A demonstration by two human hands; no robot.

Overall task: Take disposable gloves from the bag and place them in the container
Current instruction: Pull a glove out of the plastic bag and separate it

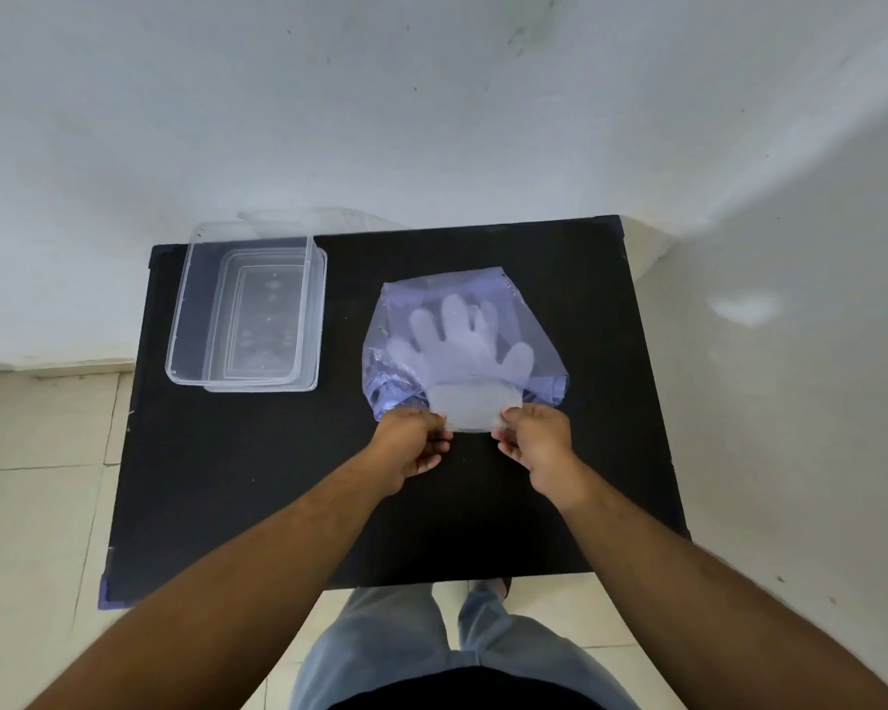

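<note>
Head view, looking down on a small black rectangular table set against a pale wall, light floor tiles around it. Far left on the table: a clear rectangular plastic container, open, upright, its long side running near to far; nothing seen inside it. A clear lid leans or lies just behind it at the table's far edge; which of the two cannot be told. Centre-right on the table: a translucent bluish-purple plastic bag, lying flat, mouth toward the near side, rumpled at the opening. Inside, a stack of thin translucent disposable gloves shows through the film, fingers spread and pointing to the far side. The cuff end of the gloves pokes out of the bag's mouth on the near side. Left hand pinches the left corner of that cuff, fingers curled closed on the thin plastic; whether it also catches the bag's edge cannot be told. Right hand pinches the right corner of the cuff in like manner, thumb on top. Both forearms reach in from the near edge. The gloves lie mostly within the bag, well apart from the container. Person's legs in grey-blue trousers stand at the near side of the table.
</note>
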